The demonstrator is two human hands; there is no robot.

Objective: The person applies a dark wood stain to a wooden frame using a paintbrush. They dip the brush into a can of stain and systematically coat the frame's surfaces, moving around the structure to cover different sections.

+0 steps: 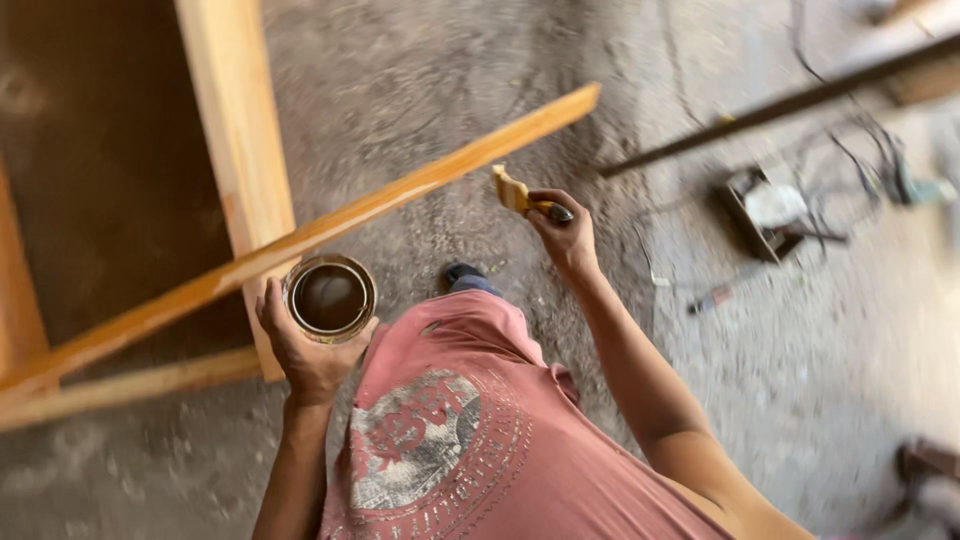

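Pink shirt (470, 450) is filling the bottom. Left hand (305, 345) is gripping one open can (330, 297) of dark liquid, at 9 o'clock from the shirt. Right hand (565, 235) is pinching one yellow-bristled brush (520, 193) at 12 o'clock. One long wooden slat (330, 225) is crossing above the can; one wooden frame (235, 120) behind.

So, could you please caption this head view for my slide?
Left hand holds an open tin of dark liquid, right hand a brush.
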